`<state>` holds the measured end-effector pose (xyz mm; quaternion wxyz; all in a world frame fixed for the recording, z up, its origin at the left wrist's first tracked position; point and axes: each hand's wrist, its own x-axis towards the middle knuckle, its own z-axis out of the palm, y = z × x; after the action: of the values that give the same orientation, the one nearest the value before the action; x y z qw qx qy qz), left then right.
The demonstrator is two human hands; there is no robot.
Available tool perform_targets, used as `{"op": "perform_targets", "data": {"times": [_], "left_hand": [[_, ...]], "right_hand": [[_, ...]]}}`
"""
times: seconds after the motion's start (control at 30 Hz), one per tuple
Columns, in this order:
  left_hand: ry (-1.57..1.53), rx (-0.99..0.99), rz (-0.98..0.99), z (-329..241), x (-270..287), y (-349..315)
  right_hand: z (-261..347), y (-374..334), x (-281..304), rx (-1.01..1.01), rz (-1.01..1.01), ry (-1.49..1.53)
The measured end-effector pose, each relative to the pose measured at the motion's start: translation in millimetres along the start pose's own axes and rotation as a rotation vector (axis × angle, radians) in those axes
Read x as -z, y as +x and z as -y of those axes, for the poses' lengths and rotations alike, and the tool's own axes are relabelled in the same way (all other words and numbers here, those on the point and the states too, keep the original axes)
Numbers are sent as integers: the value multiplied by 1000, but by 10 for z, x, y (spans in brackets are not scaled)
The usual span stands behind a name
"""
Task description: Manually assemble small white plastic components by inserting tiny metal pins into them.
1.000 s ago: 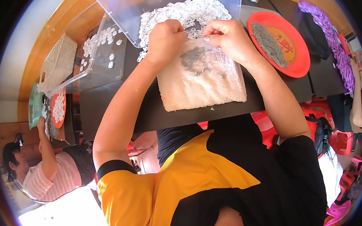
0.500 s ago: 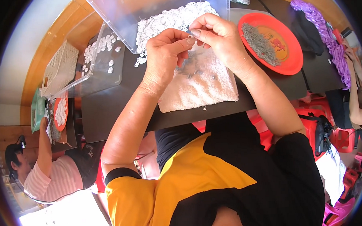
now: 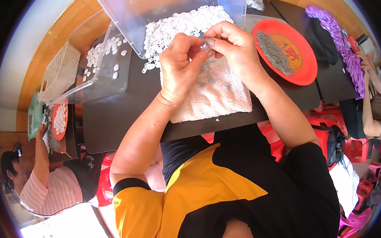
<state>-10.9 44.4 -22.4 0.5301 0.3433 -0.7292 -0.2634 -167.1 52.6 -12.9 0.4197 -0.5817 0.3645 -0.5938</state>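
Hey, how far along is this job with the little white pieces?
Done: nothing clearly finished shows. In hand: left hand and right hand pinch something tiny together above the white towel. Left: a big heap of white pieces in the clear bin, and grey bits on the red plate.

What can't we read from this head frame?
- The small piece pinched between left hand and right hand: too small, covered by the fingertips.
- Centre of the white towel: hidden under both hands.
- Clear bin of white pieces: cut off by the top edge.
- Grey bits on the red plate: too fine to identify.
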Motion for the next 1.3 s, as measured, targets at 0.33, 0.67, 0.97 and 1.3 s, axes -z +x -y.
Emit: {"op": "perform_targets", "data": {"times": [0.33,0.67,0.97,1.3], "left_hand": [[-608,604,-96,-29,-5,38],[-887,719,32,-7,87,49],[-918,708,6,14,118,53],[-625,557,-10,-56,71,3]], "right_hand": [[32,-9,-31,-114,-9,54],[-11,-15,-67,-66,-5,-28],[-40,-2,-44,-76,-21,-48],[32,7,-38,-195,8,-34]]}}
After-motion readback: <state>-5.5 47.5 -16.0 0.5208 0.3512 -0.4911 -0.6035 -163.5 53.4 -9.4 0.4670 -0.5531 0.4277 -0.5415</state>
